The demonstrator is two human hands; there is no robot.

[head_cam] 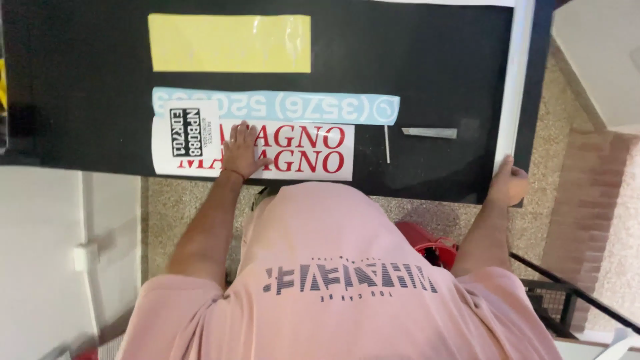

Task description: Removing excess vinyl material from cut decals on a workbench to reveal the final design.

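Left hand [243, 152]: fingers spread, palm flat on the white rectangular vinyl sheet with red lettering [300, 152], apparently pinning it against the black work board [80, 87].

Right hand [508, 185]: closed around the board's white right-hand edge strip [517, 93] at the near corner, seemingly steadying it.

Above the sheet, touching: pale blue lettered strip [277, 105]. Farther up, apart: plain yellow rectangular sheet [229, 43].

Right of the sheet: bare black surface, holding only a thin white sliver [387, 143] and small grey offcut [430, 133].
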